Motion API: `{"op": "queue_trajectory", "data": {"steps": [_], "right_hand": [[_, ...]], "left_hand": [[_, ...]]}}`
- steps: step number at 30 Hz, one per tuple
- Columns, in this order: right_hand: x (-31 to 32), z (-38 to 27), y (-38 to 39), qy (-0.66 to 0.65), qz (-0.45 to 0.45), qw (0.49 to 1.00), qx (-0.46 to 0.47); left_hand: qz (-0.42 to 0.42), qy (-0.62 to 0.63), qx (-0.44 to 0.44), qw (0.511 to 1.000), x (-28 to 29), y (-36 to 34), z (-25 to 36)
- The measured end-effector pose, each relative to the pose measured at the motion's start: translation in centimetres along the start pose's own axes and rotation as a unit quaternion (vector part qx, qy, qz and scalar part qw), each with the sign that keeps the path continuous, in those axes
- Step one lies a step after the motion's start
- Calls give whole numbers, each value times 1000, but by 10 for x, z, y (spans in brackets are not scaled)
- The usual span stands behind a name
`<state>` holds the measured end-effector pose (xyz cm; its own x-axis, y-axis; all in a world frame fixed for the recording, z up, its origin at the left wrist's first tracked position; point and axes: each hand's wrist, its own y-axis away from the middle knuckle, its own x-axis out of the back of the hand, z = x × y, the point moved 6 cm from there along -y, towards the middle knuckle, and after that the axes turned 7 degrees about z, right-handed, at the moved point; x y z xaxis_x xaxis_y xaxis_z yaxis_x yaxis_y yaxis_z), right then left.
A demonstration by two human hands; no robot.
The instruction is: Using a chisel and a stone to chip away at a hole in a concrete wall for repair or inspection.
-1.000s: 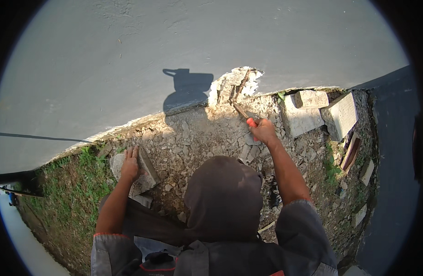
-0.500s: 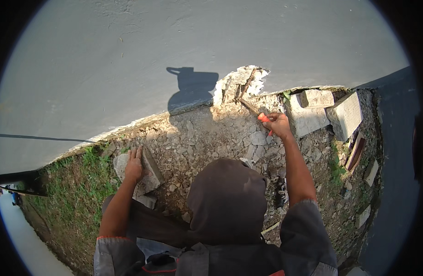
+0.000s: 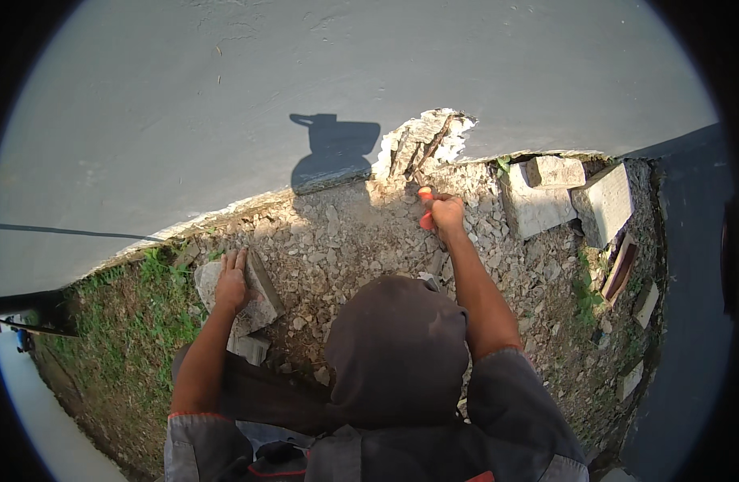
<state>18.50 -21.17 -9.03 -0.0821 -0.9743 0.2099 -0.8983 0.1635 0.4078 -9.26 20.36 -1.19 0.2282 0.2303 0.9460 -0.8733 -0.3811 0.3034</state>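
My right hand point(image 3: 444, 215) grips a red-handled metal tool point(image 3: 425, 193) just below a ragged broken patch point(image 3: 421, 140) in the grey wall point(image 3: 546, 88); the tool points up at the patch's lower end, its tip hard to make out. My left hand point(image 3: 231, 281) rests with fingers stretched out on a rough concrete block point(image 3: 262, 292) on the ground at the left. Loose grey rubble point(image 3: 345, 233) lies between my hands, along the foot of the wall.
Concrete chunks point(image 3: 534, 205) and a wooden offcut point(image 3: 618, 269) lie at the right, beside a darker side wall point(image 3: 690, 305). Grass point(image 3: 136, 337) grows at the left. My head shadow falls on the wall. A dark-clad knee point(image 3: 257, 377) is below my left hand.
Since half a second ago my right hand has swung leftward with the tool, which now stands more upright beneath the broken patch. My left hand stays on the block.
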Motion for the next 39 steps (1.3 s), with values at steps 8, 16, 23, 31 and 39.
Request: {"op": "queue_trajectory", "data": {"steps": [8, 16, 23, 31, 39], "right_hand": [[27, -4, -23, 260, -53, 961, 82], [100, -36, 32, 499, -70, 858, 106], [124, 1, 96, 522, 103, 815, 230], [143, 22, 101, 131, 10, 991, 27], [140, 11, 126, -59, -62, 996, -15]], "left_hand": [[-28, -32, -2, 999, -12, 1, 1], [-27, -22, 8, 999, 2, 2, 7], [0, -7, -7, 1000, 3, 7, 1], [-6, -20, -5, 1000, 5, 7, 7], [-19, -19, 9, 1000, -3, 3, 3]]}}
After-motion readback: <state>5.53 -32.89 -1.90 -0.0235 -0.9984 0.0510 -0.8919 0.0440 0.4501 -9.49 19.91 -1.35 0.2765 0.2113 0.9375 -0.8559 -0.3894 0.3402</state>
